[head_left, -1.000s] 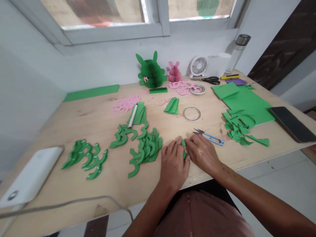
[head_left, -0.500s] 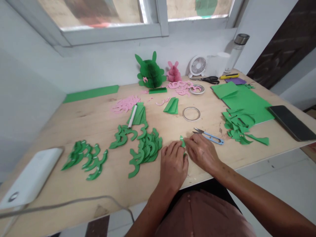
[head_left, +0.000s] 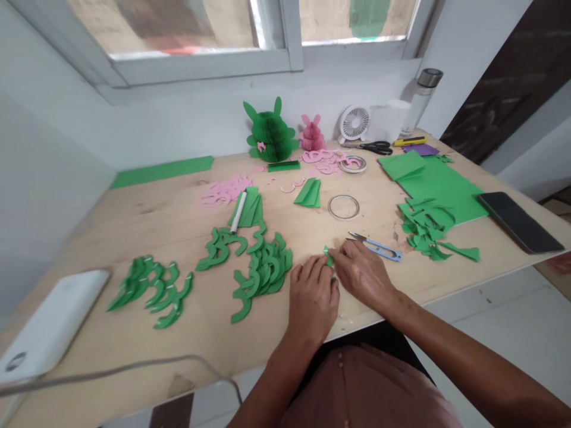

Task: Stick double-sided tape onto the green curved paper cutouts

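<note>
A small green paper piece (head_left: 329, 257) with a white strip near its tip lies on the table, mostly covered by my fingers. My left hand (head_left: 313, 291) presses on it from the left with its fingers curled together. From the right, my right hand (head_left: 362, 270) pinches at the same piece with its fingertips. Blue-handled thread snips (head_left: 382, 248) lie just beyond my right hand. Left of my left hand is a heap of curved green paper pieces (head_left: 267, 267). Farther left, more curved pieces (head_left: 169, 291) carry white strips.
Behind the hands lie a thin tape ring (head_left: 343, 207), folded green paper (head_left: 308, 194) and pink cutouts (head_left: 227, 190). Green scraps (head_left: 428, 229) and a phone (head_left: 520, 222) are at the right. A white power bank (head_left: 53, 321) with a cable (head_left: 134, 365) occupies the left.
My right fingertips have moved slightly left, closer over the green paper piece. My left hand stays nearly in place. The view has shifted a little.
</note>
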The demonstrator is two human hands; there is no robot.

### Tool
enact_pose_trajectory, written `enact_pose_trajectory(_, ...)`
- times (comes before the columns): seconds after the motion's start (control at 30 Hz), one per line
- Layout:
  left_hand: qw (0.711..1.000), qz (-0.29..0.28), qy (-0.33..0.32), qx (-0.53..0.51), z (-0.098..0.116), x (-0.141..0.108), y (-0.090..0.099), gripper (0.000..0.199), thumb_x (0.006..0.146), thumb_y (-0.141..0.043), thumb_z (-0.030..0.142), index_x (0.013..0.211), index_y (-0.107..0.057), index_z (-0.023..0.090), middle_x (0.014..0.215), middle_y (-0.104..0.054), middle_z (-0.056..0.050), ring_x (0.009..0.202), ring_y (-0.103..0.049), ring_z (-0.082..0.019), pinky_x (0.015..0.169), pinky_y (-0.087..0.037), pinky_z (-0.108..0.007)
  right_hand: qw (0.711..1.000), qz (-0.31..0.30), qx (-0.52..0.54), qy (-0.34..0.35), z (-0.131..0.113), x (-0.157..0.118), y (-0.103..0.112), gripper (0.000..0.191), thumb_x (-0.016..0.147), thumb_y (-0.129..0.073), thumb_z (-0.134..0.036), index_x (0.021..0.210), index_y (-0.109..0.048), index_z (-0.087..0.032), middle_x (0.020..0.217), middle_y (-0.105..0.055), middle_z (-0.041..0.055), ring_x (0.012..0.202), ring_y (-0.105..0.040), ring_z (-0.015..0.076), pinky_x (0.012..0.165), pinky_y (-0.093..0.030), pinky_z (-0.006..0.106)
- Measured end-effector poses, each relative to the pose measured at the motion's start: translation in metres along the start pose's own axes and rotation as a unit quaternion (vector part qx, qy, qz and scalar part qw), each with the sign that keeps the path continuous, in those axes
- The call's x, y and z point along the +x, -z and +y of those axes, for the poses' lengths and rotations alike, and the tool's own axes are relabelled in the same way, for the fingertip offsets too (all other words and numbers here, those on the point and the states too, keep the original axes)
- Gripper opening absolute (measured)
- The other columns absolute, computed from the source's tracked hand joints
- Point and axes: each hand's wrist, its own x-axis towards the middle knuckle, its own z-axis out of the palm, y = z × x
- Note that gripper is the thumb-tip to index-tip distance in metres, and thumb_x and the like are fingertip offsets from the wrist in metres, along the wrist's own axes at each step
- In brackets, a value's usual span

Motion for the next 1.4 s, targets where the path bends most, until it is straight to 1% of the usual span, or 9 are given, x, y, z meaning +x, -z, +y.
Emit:
enact_pose_trajectory(0.07, 1.0, 0.001, 0.0, 0.0, 0.0, 0.0, 0.0, 0.011, 0.08, -0.05, 0.014, 0.086, -0.06, 0.017, 0.11, -0.066, -0.009, 0.111, -0.054, -0.024, 0.094, -0.037, -0.042, 0.996, 0.028, 0.081, -0.016, 0.005, -0.002, -0.001, 0.027, 0.087, -0.044, -0.014, 0.104, -0.064, -0.018, 0.082, -0.06, 0.0064, 0.079, -0.054, 0.0174, 0.067, -0.042, 0.027)
enact_pose_trajectory(0.13, 1.0, 0.0, 0.001, -0.003, 0.0, 0.0, 0.001, 0.011, 0.08, -0.051, 0.013, 0.085, -0.059, 0.018, 0.109, -0.066, -0.009, 0.11, -0.054, -0.024, 0.093, -0.037, -0.043, 0.984, 0.067, 0.16, -0.047, 0.014, -0.005, 0.001, 0.029, 0.087, -0.043, -0.014, 0.107, -0.063, -0.018, 0.084, -0.062, 0.0058, 0.079, -0.057, 0.0161, 0.07, -0.045, 0.027)
enact_pose_trajectory(0.2, 1.0, -0.003, 0.004, -0.008, 0.001, 0.0, 0.002, 0.011, 0.08, -0.05, 0.013, 0.084, -0.059, 0.018, 0.109, -0.066, -0.008, 0.11, -0.054, -0.024, 0.093, -0.037, -0.043, 0.974, 0.102, 0.178, -0.096, 0.026, -0.006, 0.005, 0.028, 0.086, -0.043, -0.015, 0.105, -0.064, -0.017, 0.084, -0.063, 0.0061, 0.08, -0.058, 0.0167, 0.071, -0.045, 0.027)
enact_pose_trajectory(0.27, 1.0, -0.004, 0.005, -0.014, 0.001, 0.001, 0.002, 0.011, 0.079, -0.051, 0.012, 0.084, -0.059, 0.019, 0.109, -0.066, -0.008, 0.11, -0.054, -0.024, 0.093, -0.037, -0.044, 0.972, 0.122, 0.148, -0.139, 0.038, -0.007, 0.011, 0.026, 0.086, -0.045, -0.018, 0.101, -0.066, -0.018, 0.083, -0.065, 0.0057, 0.078, -0.059, 0.0177, 0.068, -0.045, 0.029)
enact_pose_trajectory(0.37, 1.0, 0.004, 0.008, -0.022, 0.0, 0.002, 0.003, 0.011, 0.079, -0.052, 0.012, 0.085, -0.059, 0.019, 0.107, -0.066, -0.008, 0.109, -0.055, -0.024, 0.092, -0.038, -0.043, 0.978, 0.099, 0.092, -0.158, 0.052, -0.004, 0.019, 0.021, 0.084, -0.049, -0.021, 0.092, -0.068, -0.018, 0.083, -0.065, 0.0066, 0.08, -0.059, 0.0196, 0.068, -0.043, 0.03)
enact_pose_trajectory(0.47, 0.999, 0.003, 0.013, -0.03, 0.0, 0.002, 0.003, 0.011, 0.079, -0.051, 0.012, 0.086, -0.058, 0.019, 0.106, -0.066, -0.008, 0.109, -0.055, -0.024, 0.092, -0.038, -0.042, 0.983, 0.066, 0.055, -0.161, 0.056, 0.003, 0.023, 0.016, 0.083, -0.051, -0.021, 0.084, -0.067, -0.017, 0.079, -0.064, 0.0058, 0.078, -0.058, 0.019, 0.068, -0.041, 0.029)
enact_pose_trajectory(0.73, 0.999, -0.001, 0.019, -0.039, 0.0, 0.002, 0.003, 0.011, 0.079, -0.051, 0.011, 0.086, -0.056, 0.018, 0.107, -0.066, -0.007, 0.109, -0.054, -0.023, 0.093, -0.036, -0.041, 0.985, -0.03, 0.033, -0.166, 0.057, 0.021, 0.019, 0.009, 0.079, -0.055, -0.018, 0.079, -0.063, -0.019, 0.078, -0.062, 0.0031, 0.072, -0.057, 0.0164, 0.06, -0.035, 0.026)
enact_pose_trajectory(1.17, 0.999, -0.001, 0.02, -0.039, 0.0, 0.002, 0.003, 0.012, 0.078, -0.052, 0.012, 0.087, -0.057, 0.019, 0.107, -0.066, -0.007, 0.109, -0.054, -0.024, 0.092, -0.037, -0.042, 0.985, -0.053, -0.007, -0.164, 0.055, 0.027, 0.017, 0.01, 0.082, -0.053, -0.019, 0.075, -0.059, -0.019, 0.077, -0.062, 0.004, 0.068, -0.055, 0.0165, 0.057, -0.032, 0.027)
enact_pose_trajectory(1.4, 0.999, 0.0, 0.021, -0.041, 0.0, 0.002, 0.003, 0.012, 0.078, -0.052, 0.011, 0.086, -0.056, 0.019, 0.106, -0.066, -0.007, 0.108, -0.055, -0.024, 0.092, -0.037, -0.042, 0.983, -0.065, -0.066, -0.158, 0.05, 0.029, 0.017, 0.012, 0.083, -0.048, -0.015, 0.077, -0.059, -0.017, 0.08, -0.064, 0.007, 0.072, -0.056, 0.0182, 0.06, -0.032, 0.028)
